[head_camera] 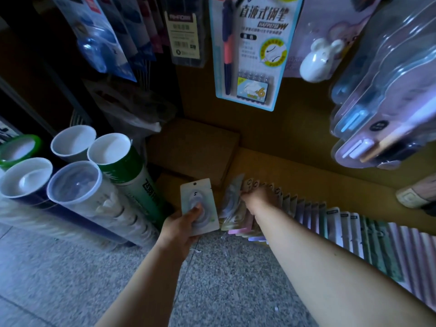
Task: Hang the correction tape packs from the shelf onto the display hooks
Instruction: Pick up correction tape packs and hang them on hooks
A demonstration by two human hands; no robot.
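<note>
One correction tape pack [199, 206] stands upright in the left hand [181, 228], thumb pressed on its round blister, fingers curled behind the card, low above the speckled floor [118, 279]. Just right of it, the row of packs [330, 223] stands on edge along the low shelf. The right hand [256, 197] reaches into the row's near end, its grip closed round the tops of several cards. Cardboard boxes [195, 147] sit behind; paper cup stacks [77, 185] lie to the left; a pen pack [250, 50] hangs above
</note>
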